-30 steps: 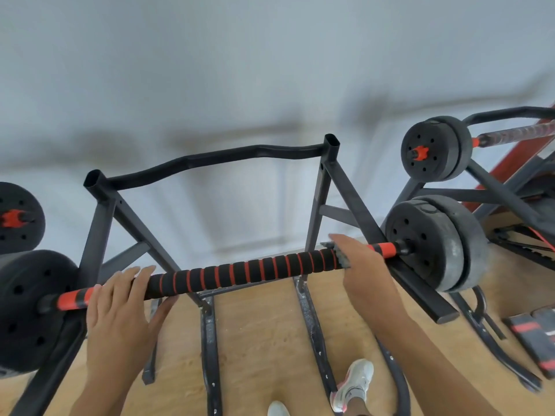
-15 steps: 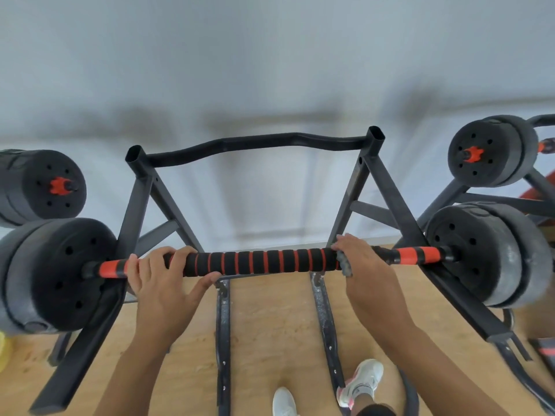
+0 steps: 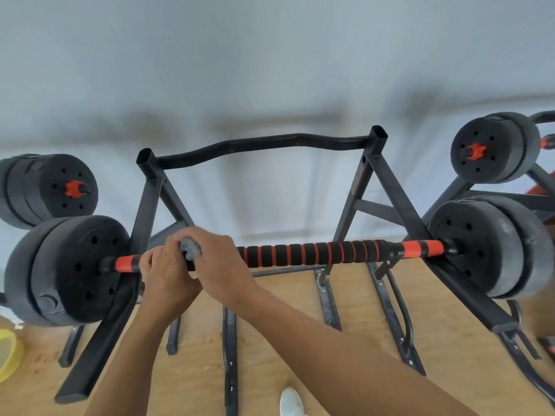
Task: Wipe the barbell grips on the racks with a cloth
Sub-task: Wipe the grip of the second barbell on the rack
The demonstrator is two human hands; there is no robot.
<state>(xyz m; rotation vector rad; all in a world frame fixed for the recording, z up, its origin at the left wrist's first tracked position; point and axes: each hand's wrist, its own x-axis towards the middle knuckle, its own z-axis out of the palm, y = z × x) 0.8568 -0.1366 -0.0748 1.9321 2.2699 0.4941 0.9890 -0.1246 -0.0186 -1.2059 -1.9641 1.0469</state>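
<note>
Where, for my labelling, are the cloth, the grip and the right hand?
cloth (image 3: 191, 248), head view, exposed grey fold
grip (image 3: 315, 253), head view, middle of striped foam
right hand (image 3: 222, 265), head view, back of hand

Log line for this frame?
step: wipe | left hand grips barbell grip | right hand holds cloth on grip's left end

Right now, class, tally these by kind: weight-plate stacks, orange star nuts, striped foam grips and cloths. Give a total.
Weight-plate stacks: 4
Orange star nuts: 2
Striped foam grip: 1
Cloth: 1
Total: 8
</note>
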